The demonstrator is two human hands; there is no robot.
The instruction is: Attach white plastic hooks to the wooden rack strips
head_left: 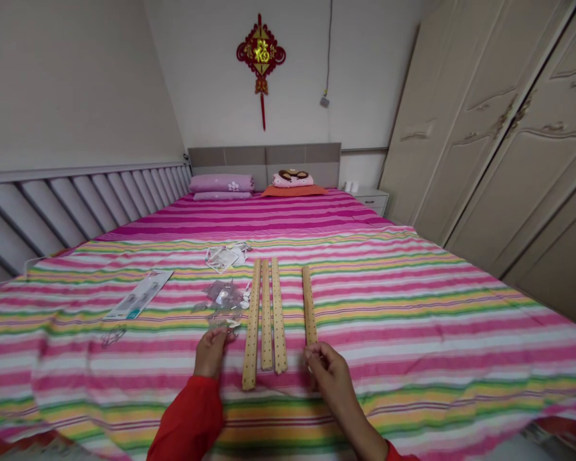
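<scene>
My left hand [211, 352] is closed at the near edge of some crumpled clear plastic packets [224, 294]; what its fingertips pinch is too small to make out. Fingers and thumb of my right hand [330, 370] close on the near end of a wooden strip [308, 301] with small holes, partly covering that end. Between my hands lie three more perforated wooden strips, side by side: a left one [252, 326], a middle one [266, 314] and a right one [278, 317]. Small white pieces [245, 296] rest beside the packets.
Everything lies on a striped bed sheet [413, 333]. Farther back is a pile of white scraps [228, 256]. On the left are a flat printed package [140, 294] and a thin wire-like loop [114, 335]. A slatted rail [91, 198] borders the left, wardrobes [518, 166] the right.
</scene>
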